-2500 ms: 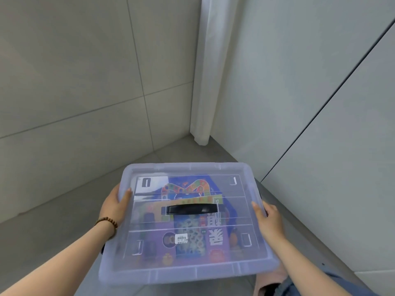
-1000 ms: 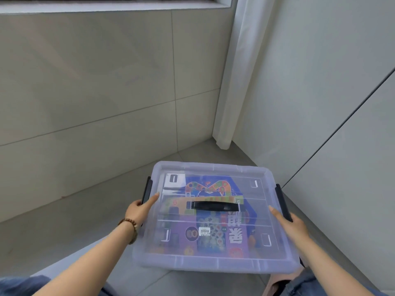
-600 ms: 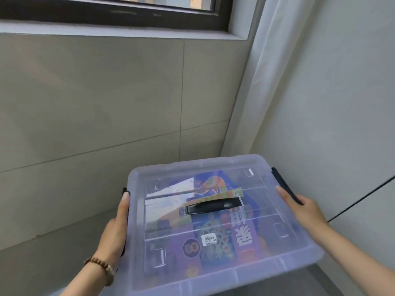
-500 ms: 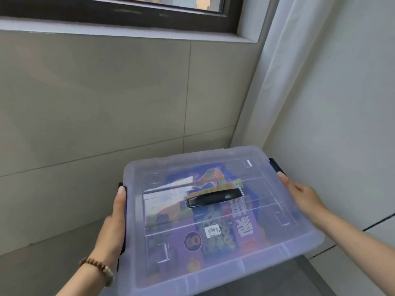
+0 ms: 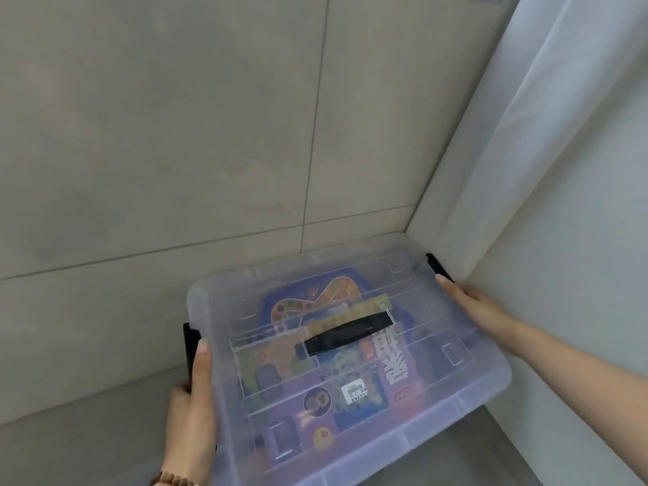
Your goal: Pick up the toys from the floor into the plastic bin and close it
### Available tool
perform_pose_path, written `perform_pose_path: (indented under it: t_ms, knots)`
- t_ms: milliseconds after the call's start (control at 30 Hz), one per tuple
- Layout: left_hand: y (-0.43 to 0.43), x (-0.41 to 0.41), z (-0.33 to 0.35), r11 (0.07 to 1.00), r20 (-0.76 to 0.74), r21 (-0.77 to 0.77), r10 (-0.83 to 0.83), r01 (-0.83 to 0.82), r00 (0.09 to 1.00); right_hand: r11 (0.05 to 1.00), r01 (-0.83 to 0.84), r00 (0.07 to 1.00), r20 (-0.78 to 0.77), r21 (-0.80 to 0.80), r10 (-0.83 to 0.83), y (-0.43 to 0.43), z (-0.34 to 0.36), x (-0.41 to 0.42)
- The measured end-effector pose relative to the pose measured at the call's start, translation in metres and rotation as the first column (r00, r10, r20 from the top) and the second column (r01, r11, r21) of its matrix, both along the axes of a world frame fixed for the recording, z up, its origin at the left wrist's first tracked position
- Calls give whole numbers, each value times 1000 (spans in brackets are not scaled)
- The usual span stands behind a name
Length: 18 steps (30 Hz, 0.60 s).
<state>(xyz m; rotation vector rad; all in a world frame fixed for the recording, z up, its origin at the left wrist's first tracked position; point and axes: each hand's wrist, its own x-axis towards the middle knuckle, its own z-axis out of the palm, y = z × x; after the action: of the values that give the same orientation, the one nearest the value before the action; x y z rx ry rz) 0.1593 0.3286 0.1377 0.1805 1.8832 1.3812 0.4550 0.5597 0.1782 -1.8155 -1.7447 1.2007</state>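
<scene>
Holding one clear bin at the lower centre of the frame, the left hand grips its left side with the thumb along the lid edge. The right hand grips the right side, and its fingers under the rim are hidden. The lid is on and carries one black handle. There are two black latches, the left latch and the right latch. Colourful toys show through the lid, with large white Chinese characters turned sideways. One white barcode sticker has print too small to read.
</scene>
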Motion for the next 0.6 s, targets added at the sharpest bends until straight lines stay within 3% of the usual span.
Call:
perform_pose_path:
  t_ms: [333,467,500,533,567,600]
  knots:
    - [13,18,3,995,-86,-93,33,-41,996,998,-53,998,-15,45,54,0,-6,-2]
    - [2,29,25,997,-161,-75,-28,16,987,971,51,998,23,234,-58,-44,-3,-11]
    - [-5,32,27,989,-275,-103,-132,108,952,957,38,997,60,288,-58,-63,-6,-13]
    - [-14,35,23,948,-433,-193,-312,251,845,947,-15,994,106,320,-20,-84,-11,-15]
    - [-21,37,19,859,-567,-331,-512,391,645,933,-106,987,151,343,56,-106,-16,-18]
    - [-28,41,17,720,-606,-489,-686,492,402,916,-219,964,219,337,150,-128,-21,-21]
